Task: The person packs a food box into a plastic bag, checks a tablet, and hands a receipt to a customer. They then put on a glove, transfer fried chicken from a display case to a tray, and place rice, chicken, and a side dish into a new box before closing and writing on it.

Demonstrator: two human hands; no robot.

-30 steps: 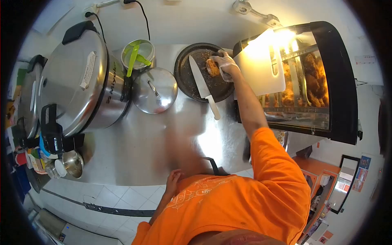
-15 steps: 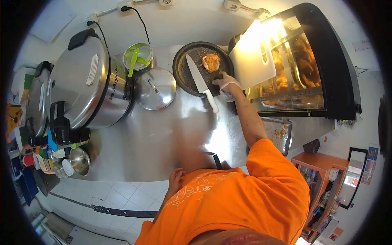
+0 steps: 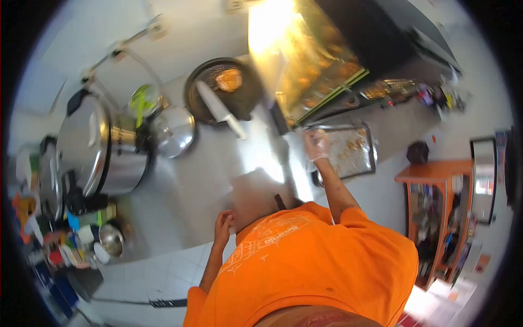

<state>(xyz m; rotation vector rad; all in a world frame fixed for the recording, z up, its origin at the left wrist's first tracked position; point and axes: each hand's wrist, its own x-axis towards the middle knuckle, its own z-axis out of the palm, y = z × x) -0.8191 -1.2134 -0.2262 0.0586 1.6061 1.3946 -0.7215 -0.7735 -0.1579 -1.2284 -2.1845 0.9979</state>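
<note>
My right hand (image 3: 316, 144), in a clear plastic glove, is at the left corner of a metal tray (image 3: 343, 163) holding brown crumbs. Motion smears its fingers. Low by the counter's front edge, my left hand (image 3: 224, 220) hangs bare, fingers loosely curled and apart, with nothing in it. Farther back sits a dark round pan (image 3: 248, 103). A browned piece of food (image 3: 229, 80) lies in it. A knife (image 3: 215, 103) with a white handle rests across the pan, its handle reaching over the rim towards me.
A lit glass food case (image 3: 321, 65) stands behind the tray. Left of the pan are a pot lid (image 3: 173, 133), a container with green-handled utensils (image 3: 143, 103) and a large steel cooker (image 3: 87, 147). An orange shelf unit (image 3: 436, 171) stands at the right.
My right hand has left the pan's right rim and come back towards the tray. The view has turned right, so the pan and case sit farther left. My left hand stays low.
</note>
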